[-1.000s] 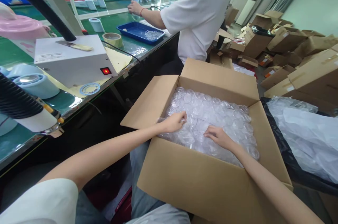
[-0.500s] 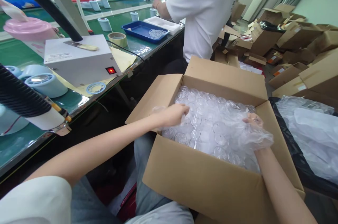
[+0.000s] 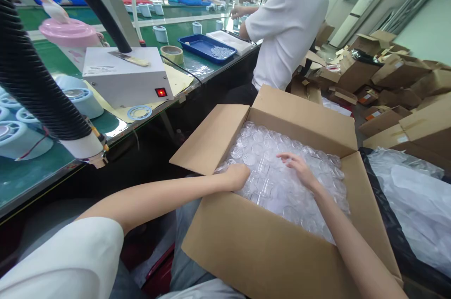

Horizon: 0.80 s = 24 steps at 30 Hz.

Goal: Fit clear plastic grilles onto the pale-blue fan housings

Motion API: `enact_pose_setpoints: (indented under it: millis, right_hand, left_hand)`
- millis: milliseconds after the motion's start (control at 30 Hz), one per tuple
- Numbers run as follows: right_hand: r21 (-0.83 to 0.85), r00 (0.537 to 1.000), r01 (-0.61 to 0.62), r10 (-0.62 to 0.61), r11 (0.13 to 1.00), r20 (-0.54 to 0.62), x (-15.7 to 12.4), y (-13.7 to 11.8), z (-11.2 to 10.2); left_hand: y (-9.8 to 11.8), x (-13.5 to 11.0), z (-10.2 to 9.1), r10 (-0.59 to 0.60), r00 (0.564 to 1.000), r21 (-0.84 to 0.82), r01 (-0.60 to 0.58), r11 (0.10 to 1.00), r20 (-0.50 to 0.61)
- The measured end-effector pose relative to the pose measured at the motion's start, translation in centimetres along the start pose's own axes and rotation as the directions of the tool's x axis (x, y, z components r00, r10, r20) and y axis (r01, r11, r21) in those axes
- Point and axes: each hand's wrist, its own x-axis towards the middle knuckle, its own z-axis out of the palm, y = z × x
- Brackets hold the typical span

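Observation:
An open cardboard box [image 3: 268, 247] sits in front of me with its flaps folded outward. Clear plastic round pieces [image 3: 260, 153] fill it in rows, and thin clear plastic film lies around them. At the box's left side, my left hand [image 3: 238, 177] is closed in a fist against the pieces; whatever its fingers hold is hidden. My right hand [image 3: 299, 167] hovers over or rests lightly on the middle of the pieces, fingers stretched out, with nothing visible in it.
On the green bench at left stand a grey-white power box [image 3: 127, 78] with a lit red switch, a black corrugated hose [image 3: 38, 64], blue plastic parts [image 3: 82, 101], a tape roll [image 3: 172, 54] and a blue tray [image 3: 207, 49]. A co-worker [image 3: 289, 21] sits ahead. Plastic bags [image 3: 419, 195] lie at right.
My right hand has let go of the clear plastic film at the box's right and moved left over the pieces. My left hand has lowered slightly. The view has shifted.

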Motion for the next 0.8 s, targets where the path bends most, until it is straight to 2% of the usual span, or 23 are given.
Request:
enact_pose_setpoints:
  millis: [100,200,267,333,400,500,600,700,800]
  right_hand:
    - [-0.139,0.984,0.013,0.012,0.990,0.175,3.2,-2.2,4.8]
    - [-0.265,0.971,-0.001,0.065,0.964,0.232,5.5,-3.5,9.3]
    - [-0.308,0.965,-0.001,0.081,0.952,0.248,5.9,-3.8,11.1]
    - [-0.315,0.965,0.015,0.069,0.949,0.255,5.6,-3.7,11.6]
    - [-0.290,0.967,0.040,0.036,0.956,0.251,4.9,-3.5,11.1]
    - [-0.213,0.977,0.071,-0.025,0.975,0.211,3.8,-2.7,9.1]
    - [-0.134,0.993,0.050,-0.035,0.990,0.113,3.0,-2.0,6.3]
    - [-0.070,1.000,0.013,-0.013,0.997,0.006,1.8,-1.7,3.4]
    - [-0.013,0.996,0.001,-0.003,1.000,-0.095,0.4,-2.0,0.8]
  left_hand:
    - [1.3,-1.3,-0.4,-0.022,1.000,0.025,0.022,0.999,0.008]
    - [2.4,-2.4,-0.8,0.002,0.999,-0.010,-0.003,1.000,-0.048]
    - [2.6,-2.8,-1.2,0.002,0.996,-0.056,-0.007,0.998,-0.091]
    - [2.2,-2.9,-1.6,-0.006,0.992,-0.120,-0.009,0.993,-0.126]
    - [1.4,-3.0,-2.0,-0.001,0.989,-0.194,-0.028,0.981,-0.149]
    - [0.8,-3.1,-2.5,0.034,0.985,-0.288,-0.083,0.954,-0.171]
    - [1.1,-3.2,-2.4,0.066,0.978,-0.360,-0.136,0.923,-0.200]
    - [1.6,-3.1,-1.8,0.028,0.973,-0.429,-0.127,0.894,-0.229]
    - [1.4,-2.8,-1.5,0.006,0.979,-0.532,-0.117,0.839,-0.205]
